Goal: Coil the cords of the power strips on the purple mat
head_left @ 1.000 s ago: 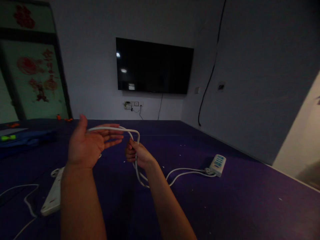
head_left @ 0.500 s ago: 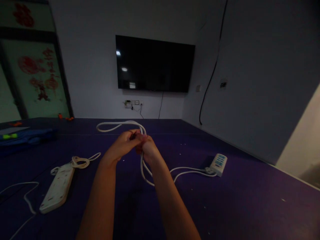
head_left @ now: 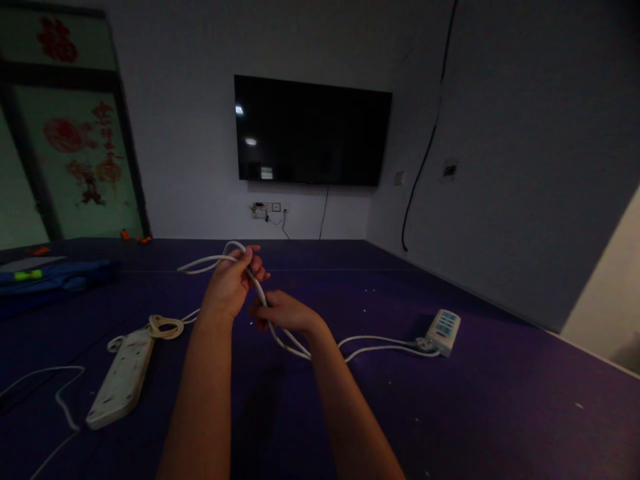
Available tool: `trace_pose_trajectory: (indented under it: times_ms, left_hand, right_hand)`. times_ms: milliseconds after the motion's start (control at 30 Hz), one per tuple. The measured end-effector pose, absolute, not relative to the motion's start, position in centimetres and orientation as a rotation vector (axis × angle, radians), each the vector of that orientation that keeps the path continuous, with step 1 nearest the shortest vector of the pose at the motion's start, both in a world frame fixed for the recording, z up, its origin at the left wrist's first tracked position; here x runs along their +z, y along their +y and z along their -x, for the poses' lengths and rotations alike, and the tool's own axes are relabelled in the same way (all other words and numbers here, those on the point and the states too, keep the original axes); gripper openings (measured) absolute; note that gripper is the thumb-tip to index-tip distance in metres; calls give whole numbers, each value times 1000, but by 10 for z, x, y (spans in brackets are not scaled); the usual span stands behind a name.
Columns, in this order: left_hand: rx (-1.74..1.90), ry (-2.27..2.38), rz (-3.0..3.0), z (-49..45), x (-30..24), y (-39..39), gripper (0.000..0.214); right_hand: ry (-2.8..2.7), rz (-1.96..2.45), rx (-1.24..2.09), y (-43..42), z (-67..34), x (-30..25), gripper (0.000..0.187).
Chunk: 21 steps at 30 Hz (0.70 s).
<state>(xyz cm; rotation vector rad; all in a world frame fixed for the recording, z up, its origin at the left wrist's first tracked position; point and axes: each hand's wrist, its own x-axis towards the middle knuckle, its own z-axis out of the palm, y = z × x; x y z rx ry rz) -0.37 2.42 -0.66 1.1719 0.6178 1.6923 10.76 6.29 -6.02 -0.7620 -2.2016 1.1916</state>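
My left hand (head_left: 229, 287) is raised over the purple floor and closed on a loop of white cable (head_left: 207, 262). The loop sticks out to the left of the fingers. Just below and to the right, my right hand (head_left: 280, 312) pinches the same cable lower down. From there the cable runs right along the floor to a white power strip with blue sockets (head_left: 443, 329).
A second white power strip (head_left: 123, 379) with a coiled cord (head_left: 165, 326) lies at the left, and a thin white wire (head_left: 60, 400) beside it. A blue bag (head_left: 60, 279) sits far left. A black TV (head_left: 313, 131) hangs on the wall ahead.
My left hand was open with the cable draped over it. It then met my right hand and closed, and now holds the loop higher while the right hand has dropped lower.
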Motion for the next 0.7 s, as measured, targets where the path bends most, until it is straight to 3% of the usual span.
trace_pose_trajectory:
  times_ms: [167,400,567,700]
  left_hand:
    - [1742,644,-1153,16,-8,27,8]
    - [1778,965,-1164,50,-7,14,9]
    - [1878,1107,-1122,78,-7,-2,7]
    - [1854,1110,-1205,86,-17,2,7]
  right_hand:
    - [-2520,1142,1170,77,-130,-76,8]
    - [-2378,1564,964,102,-172,-107,15]
    - [-2225,1526,762,109,-201,-105,3]
    - [-2137,1364,632,112,-199,-100,7]
